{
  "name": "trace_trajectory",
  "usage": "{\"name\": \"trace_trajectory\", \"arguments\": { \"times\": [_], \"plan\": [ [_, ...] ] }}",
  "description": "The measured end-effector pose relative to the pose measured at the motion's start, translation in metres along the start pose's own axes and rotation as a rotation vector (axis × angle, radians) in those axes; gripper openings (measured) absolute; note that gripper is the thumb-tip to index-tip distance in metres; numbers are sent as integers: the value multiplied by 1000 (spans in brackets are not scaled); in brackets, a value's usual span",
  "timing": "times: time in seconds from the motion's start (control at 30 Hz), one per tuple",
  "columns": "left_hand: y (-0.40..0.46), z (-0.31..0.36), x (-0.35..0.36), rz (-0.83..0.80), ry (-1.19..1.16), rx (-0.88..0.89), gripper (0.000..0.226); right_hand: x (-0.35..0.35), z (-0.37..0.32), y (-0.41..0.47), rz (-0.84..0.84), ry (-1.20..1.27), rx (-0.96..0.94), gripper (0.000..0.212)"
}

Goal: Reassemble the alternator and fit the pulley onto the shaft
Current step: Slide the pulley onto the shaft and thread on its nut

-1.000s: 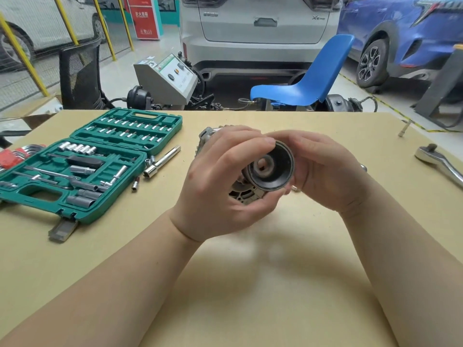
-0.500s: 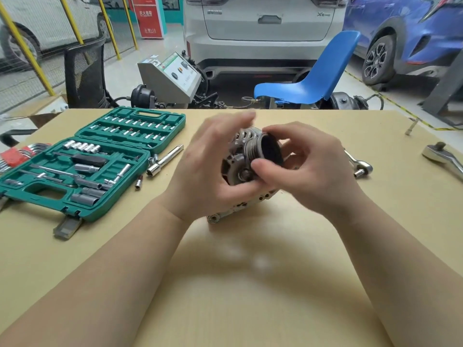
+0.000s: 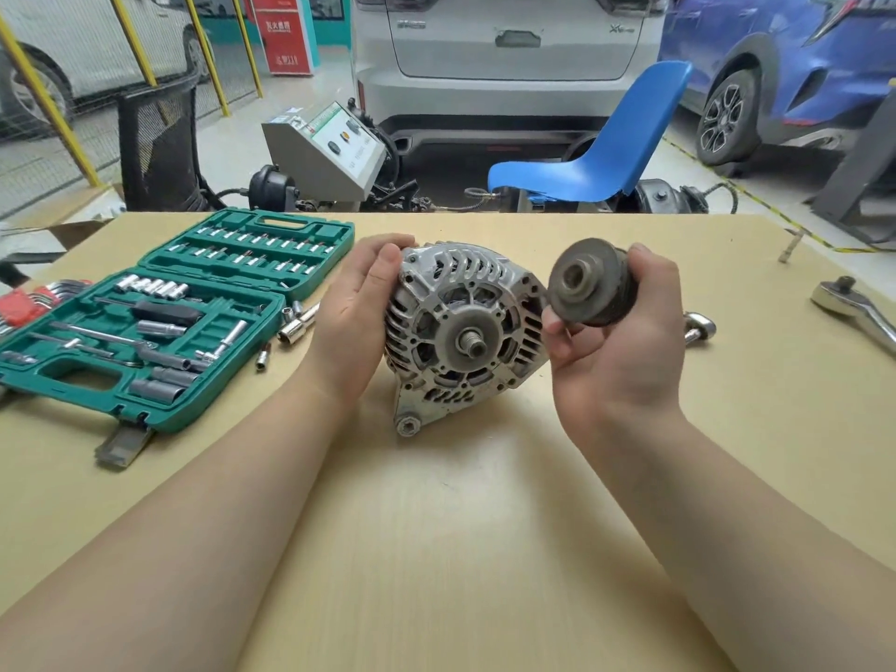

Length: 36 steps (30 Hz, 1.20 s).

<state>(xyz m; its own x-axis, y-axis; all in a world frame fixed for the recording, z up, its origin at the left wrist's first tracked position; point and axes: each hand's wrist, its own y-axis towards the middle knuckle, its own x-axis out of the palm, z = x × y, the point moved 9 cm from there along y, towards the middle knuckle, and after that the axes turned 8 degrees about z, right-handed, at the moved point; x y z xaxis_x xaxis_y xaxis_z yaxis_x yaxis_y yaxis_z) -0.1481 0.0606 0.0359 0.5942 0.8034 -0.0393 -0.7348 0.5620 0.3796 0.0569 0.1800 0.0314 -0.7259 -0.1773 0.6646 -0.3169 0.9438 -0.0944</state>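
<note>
Alternator [image 3: 465, 332] standing on table [image 3: 436, 550], centre, shaft [image 3: 472, 344] bare and facing camera. Steadied from its left side by left hand [image 3: 356, 312], fingers curled round housing, thumb on front rim. Pulley [image 3: 589, 283] off shaft, held up just right of alternator by right hand [image 3: 618, 341], fingers gripping rim. Open socket set [image 3: 160, 312] to left; ratchet [image 3: 858, 308] far right.
</note>
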Motion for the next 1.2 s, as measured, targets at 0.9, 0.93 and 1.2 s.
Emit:
{"name": "trace_trajectory", "arguments": {
  "times": [0.9,0.93,1.2],
  "plan": [
    [-49,60,56,-2,707,693,51,-28,1,39,205,-311,-141,33],
    [-48,57,58,-27,732,670,52,-27,0,38,200,-315,-157,32],
    [-39,51,58,-17,695,663,46,-41,-5,44,312,-209,-157,29]
  ]
}}
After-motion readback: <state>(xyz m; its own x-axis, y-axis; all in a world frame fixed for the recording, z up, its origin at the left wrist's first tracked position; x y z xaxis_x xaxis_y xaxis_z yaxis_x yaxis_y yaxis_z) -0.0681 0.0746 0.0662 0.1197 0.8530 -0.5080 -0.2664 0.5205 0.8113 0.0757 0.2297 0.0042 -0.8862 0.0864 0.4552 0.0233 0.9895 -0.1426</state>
